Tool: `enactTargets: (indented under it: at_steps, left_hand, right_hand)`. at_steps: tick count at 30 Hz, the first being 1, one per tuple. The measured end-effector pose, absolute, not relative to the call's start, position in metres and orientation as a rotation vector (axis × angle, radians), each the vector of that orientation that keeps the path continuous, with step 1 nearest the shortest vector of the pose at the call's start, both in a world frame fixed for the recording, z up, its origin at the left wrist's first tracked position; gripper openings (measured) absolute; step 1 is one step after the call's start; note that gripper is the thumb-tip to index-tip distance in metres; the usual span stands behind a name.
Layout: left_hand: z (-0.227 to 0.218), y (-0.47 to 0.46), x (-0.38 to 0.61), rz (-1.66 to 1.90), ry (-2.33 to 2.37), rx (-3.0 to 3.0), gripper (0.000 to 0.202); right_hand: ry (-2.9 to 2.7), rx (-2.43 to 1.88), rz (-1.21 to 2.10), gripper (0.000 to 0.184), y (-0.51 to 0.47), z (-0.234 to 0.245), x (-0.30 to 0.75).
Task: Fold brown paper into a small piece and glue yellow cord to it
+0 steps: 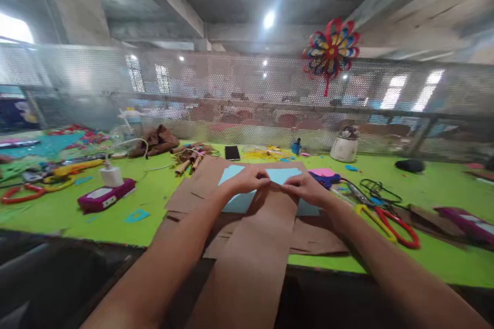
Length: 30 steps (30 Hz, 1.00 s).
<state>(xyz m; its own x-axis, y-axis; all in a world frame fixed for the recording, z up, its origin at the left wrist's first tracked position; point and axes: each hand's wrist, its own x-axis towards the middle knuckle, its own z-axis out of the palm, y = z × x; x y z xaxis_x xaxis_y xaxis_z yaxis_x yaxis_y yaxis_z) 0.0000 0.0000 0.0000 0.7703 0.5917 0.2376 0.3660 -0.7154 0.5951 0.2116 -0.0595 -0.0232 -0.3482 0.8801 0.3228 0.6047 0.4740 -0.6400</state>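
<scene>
A long strip of brown paper (262, 241) runs from the table down toward my body. My left hand (249, 180) pinches its far end at the left corner. At the right corner my right hand (304, 188) has thumb and fingers closed on the same strip. Under and beyond my hands lie light blue paper pieces (283, 175), partly covered by the strip. More brown paper sheets (185, 196) are stacked beneath them on the green table.
Scissors with red and yellow handles (399, 229) lie at right, near a black cord (380, 190). A purple power strip (106, 195) with a white charger is at left. Farther back are a phone (232, 152), paper rolls (193, 157) and a white container (345, 148).
</scene>
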Motion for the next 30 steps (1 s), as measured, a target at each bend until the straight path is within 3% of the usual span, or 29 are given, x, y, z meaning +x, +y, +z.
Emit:
enactTargets:
  at_steps: [9,22,30]
  left_hand:
    - [-0.005,0.001,-0.003,0.410,0.692,2.378,0.031]
    - [-0.002,0.001,-0.009,0.453,0.644,2.176,0.033]
    - [-0.007,0.003,-0.011,0.594,0.534,1.859,0.031]
  right_hand:
    - [-2.100,-1.241,0.849,0.036,-0.063,-0.025,0.209]
    - [-2.172,-1.236,0.700,0.032,-0.060,-0.022,0.218]
    - [-1.746,-0.972,1.026,0.041,-0.064,-0.018,0.223]
